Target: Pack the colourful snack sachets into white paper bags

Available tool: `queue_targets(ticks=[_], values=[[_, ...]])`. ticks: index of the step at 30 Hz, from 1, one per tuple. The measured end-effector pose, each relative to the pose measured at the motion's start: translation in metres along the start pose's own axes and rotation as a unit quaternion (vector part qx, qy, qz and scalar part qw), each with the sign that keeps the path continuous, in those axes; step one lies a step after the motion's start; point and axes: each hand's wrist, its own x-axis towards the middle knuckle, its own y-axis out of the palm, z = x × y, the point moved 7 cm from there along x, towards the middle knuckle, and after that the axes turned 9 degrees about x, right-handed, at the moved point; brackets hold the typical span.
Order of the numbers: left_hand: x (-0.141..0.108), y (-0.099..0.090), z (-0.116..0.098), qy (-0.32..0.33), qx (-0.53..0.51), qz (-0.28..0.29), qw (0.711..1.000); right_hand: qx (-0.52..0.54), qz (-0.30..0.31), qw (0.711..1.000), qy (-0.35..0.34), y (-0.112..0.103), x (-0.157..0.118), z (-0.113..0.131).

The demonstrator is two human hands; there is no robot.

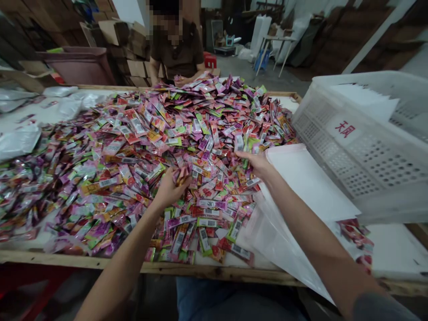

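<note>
Along the worktop's near wooden edge (214, 270), only narrow strips of white surface show between the rim and the loose sachets (209, 213), so there is little room to slide anything there. Right of centre, a clear plastic bag (270, 236) hangs over this edge, under the right forearm. Farther in, the left hand (170, 189) has its fingers curled closely round a small bunch of sachets (182, 173), just above the others. A little farther, toward the right edge, the right hand (257, 162) reaches in with fingers partly extended among the sachets; whether it has hold of any cannot be told. White flat bags (304, 183) lie beside that wrist, and a perforated white crate (354, 178) fills the right side, limiting room there. Sachets heap highest toward the far edge, where a co-worker (177, 51) has a hand at the heap. Open floor (250, 76) lies beyond the far right corner.
</note>
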Motion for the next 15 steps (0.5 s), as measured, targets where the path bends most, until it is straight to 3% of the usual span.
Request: queue_targets(ticks=[3, 6, 9, 12, 15], values=[[-0.011, 0.002, -0.005, 0.017, -0.106, 0.045, 0.993, -0.112, -0.045, 0.989, -0.088, -0.028, -0.017, 0.006], [-0.010, 0.007, -0.015, 0.006, -0.099, 0.032, 0.995, -0.191, -0.115, 0.972, -0.067, -0.031, -0.024, -0.020], [0.002, 0.039, -0.025, -0.017, 0.038, 0.098, 0.994, -0.293, -0.144, 0.944, 0.039, -0.007, -0.018, -0.056], [0.010, 0.078, -0.024, -0.052, 0.223, 0.195, 0.954, -0.437, -0.069, 0.890, 0.110, 0.028, -0.006, -0.080], [0.012, 0.097, -0.019, -0.066, 0.274, 0.230, 0.931, -0.475, -0.031, 0.870, 0.124, 0.041, -0.001, -0.084]])
